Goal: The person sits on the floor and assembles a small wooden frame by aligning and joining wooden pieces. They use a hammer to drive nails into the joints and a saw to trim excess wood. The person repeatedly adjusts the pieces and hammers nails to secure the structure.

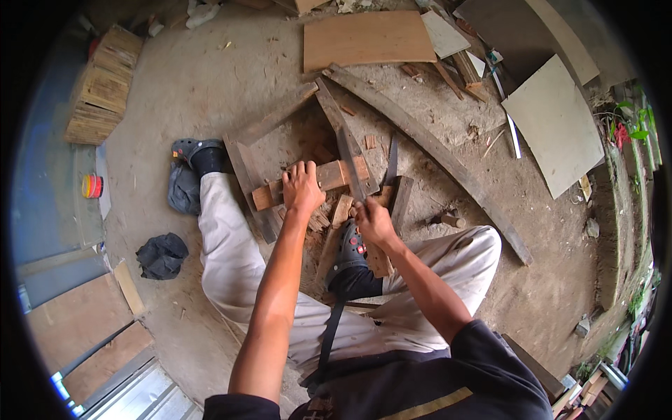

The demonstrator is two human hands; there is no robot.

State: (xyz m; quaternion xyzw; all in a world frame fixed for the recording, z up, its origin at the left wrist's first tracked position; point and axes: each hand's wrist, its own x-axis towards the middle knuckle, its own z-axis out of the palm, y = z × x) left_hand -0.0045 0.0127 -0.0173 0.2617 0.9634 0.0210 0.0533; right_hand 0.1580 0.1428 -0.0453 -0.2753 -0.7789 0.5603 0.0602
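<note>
A reddish-brown block of wood (336, 174) lies across a rough frame of grey timber (245, 168) on the ground. My left hand (302, 186) grips the block from above, its fingers curled over the far edge. Close to the block's right end, my right hand (374, 220) is closed around the near end of what looks like a hand saw (348, 150). The saw's long grey blade crosses the block and points away from me. Its handle is hidden in my fist. Wood chips and offcuts lie below the block.
My shoed right foot (348, 248) is beside the offcuts. A dark blade (391, 161) stands right of the frame. A long plank (448, 161) slants across the right side. Plywood (367, 38) lies at the back, a pale board (553, 126) far right, and a black bag (162, 255) left.
</note>
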